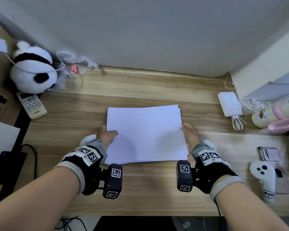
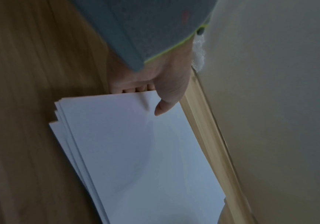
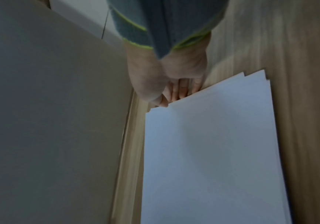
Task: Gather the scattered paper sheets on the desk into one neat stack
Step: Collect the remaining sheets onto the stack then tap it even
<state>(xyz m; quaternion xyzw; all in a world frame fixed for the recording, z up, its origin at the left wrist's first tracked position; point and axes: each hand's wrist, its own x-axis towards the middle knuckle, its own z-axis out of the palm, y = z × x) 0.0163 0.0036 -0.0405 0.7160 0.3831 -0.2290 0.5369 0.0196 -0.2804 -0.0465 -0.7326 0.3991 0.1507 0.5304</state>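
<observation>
At desk centre | paper stack white, edges slightly fanned | left hand pinching edge | right hand flat against edge

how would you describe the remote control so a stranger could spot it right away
Start at the wooden desk and go to its far left corner, where a panda plush sits. The remote control lies just in front of the plush: a flat white bar with a small screen and grey buttons, unlike the curvy white game controller opposite.

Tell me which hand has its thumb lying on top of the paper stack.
The left hand: its thumb lies on the paper stack. The right hand only touches the stack's edge.
</observation>
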